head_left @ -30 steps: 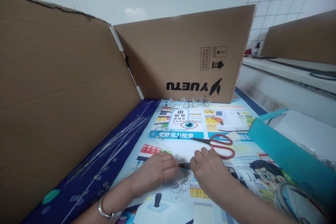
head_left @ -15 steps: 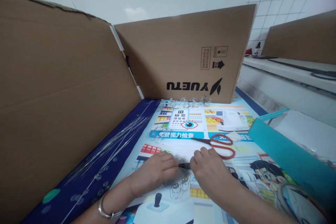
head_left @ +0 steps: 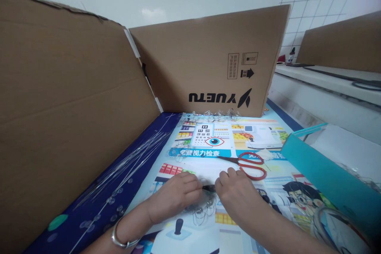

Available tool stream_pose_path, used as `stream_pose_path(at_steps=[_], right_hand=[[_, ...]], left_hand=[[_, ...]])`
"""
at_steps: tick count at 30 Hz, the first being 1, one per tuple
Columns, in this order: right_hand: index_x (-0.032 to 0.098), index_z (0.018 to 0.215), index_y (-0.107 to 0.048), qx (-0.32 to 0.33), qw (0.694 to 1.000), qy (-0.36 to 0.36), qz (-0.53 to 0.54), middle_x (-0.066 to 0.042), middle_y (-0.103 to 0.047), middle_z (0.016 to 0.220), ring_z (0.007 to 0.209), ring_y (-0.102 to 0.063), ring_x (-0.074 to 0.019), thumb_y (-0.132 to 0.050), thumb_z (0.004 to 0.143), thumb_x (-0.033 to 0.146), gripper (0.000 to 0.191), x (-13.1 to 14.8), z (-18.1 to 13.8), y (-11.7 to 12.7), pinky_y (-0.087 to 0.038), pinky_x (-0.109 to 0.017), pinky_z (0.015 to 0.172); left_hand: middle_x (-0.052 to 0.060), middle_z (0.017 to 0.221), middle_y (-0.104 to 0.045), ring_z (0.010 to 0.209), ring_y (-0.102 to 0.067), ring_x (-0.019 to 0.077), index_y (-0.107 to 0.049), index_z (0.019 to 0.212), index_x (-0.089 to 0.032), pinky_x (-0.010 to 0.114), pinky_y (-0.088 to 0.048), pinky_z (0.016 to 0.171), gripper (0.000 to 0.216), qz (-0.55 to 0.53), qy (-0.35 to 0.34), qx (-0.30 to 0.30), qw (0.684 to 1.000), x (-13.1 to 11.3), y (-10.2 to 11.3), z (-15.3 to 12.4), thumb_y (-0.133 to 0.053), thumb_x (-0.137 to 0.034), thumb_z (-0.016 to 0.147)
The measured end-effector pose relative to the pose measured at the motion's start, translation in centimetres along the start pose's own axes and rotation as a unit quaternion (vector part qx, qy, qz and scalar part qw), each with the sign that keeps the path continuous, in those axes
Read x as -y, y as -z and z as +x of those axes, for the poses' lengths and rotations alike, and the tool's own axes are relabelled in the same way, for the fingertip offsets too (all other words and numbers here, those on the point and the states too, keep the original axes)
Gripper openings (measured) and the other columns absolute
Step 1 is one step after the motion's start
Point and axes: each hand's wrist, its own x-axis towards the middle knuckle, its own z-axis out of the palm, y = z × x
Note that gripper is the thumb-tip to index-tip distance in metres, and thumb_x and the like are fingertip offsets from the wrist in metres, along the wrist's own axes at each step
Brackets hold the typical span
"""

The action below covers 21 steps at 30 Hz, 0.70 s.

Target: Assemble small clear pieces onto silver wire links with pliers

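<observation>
My left hand [head_left: 187, 190] is closed in a pinch, its fingertips at the tip of a dark pointed tool [head_left: 208, 187]. What those fingers hold is hidden. Closed round the other end of this tool is my right hand [head_left: 235, 190]; only the tapering dark jaws show, like those of needle-nose pliers. Just below the hands, a loose tangle of thin wire loops with small clear beads [head_left: 204, 210] lies on the printed sheet [head_left: 190, 238]. Scissors with red handles [head_left: 253, 165] rest beyond my right hand, blades pointing left.
Cardboard panels [head_left: 178, 55] stand at the left and back. Along the back panel's foot lie more wire pieces [head_left: 211, 117]. Long thin strands [head_left: 127, 162] stretch across the blue left side. A teal box [head_left: 324, 170] and a round clear container [head_left: 336, 226] stand at right.
</observation>
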Motion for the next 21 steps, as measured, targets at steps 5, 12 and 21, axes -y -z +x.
stream_pose_path(at_steps=[5,12,21], right_hand=[[0.015,0.077,-0.056,0.006,1.0,0.002,0.002,-0.008,-0.056,0.073,0.067,-0.05,-0.0218,-0.051,0.074,0.006,0.011,0.04,-0.05,-0.09,-0.031,-0.031,0.052],[0.015,0.077,-0.057,-0.003,1.0,0.01,-0.001,-0.008,-0.055,0.074,0.069,-0.049,-0.0223,-0.051,0.074,0.007,0.01,-0.17,0.09,0.18,-0.032,-0.034,0.054],[0.014,0.077,-0.057,-0.012,1.0,0.024,-0.014,-0.007,-0.053,0.073,0.069,-0.047,-0.0221,-0.05,0.074,0.007,0.011,-0.16,0.04,0.37,-0.031,-0.034,0.055]], left_hand=[[0.005,0.08,-0.06,0.079,-0.051,0.0158,-0.054,0.08,-0.015,0.03,-0.041,0.068,0.022,0.003,-0.002,-0.011,1.0,0.07,-0.09,0.03,-0.036,-0.013,0.092],[0.005,0.082,-0.059,0.077,-0.05,0.0158,-0.055,0.086,-0.015,0.029,-0.04,0.068,0.017,-0.014,0.025,-0.005,1.0,0.2,-0.51,-0.31,-0.039,-0.013,0.091],[0.003,0.078,-0.057,0.071,-0.049,0.0147,-0.051,0.084,-0.016,0.027,-0.038,0.065,0.017,-0.107,0.107,-0.027,0.988,0.04,-0.28,-0.25,-0.041,-0.003,0.081]])
